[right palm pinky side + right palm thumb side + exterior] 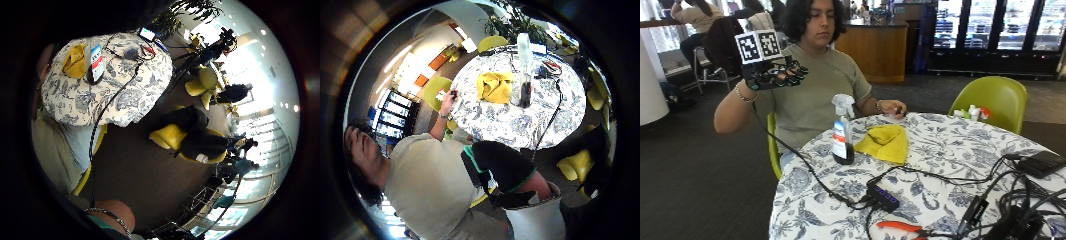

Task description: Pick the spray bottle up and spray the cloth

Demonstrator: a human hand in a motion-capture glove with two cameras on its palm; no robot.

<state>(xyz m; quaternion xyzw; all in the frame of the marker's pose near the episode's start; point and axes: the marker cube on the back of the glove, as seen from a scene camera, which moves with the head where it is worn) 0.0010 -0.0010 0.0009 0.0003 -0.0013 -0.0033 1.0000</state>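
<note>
**Spray bottle untouched; gloved hand raised clear of table**

The spray bottle point(842, 131) stands upright at centre-left of the outside view, on the patterned tablecloth point(953, 165), just beside the yellow cloth point(886, 142). It has a white trigger head, a clear body with a red-white-blue label and dark liquid low in the base. Judged light, rigid plastic, smooth-sided and easily tipped; best taken at the neck below the trigger. The cloth looks soft and crumpled. The right hand point(773, 74) is held up at upper left, fingers loosely spread, holding nothing.
</note>
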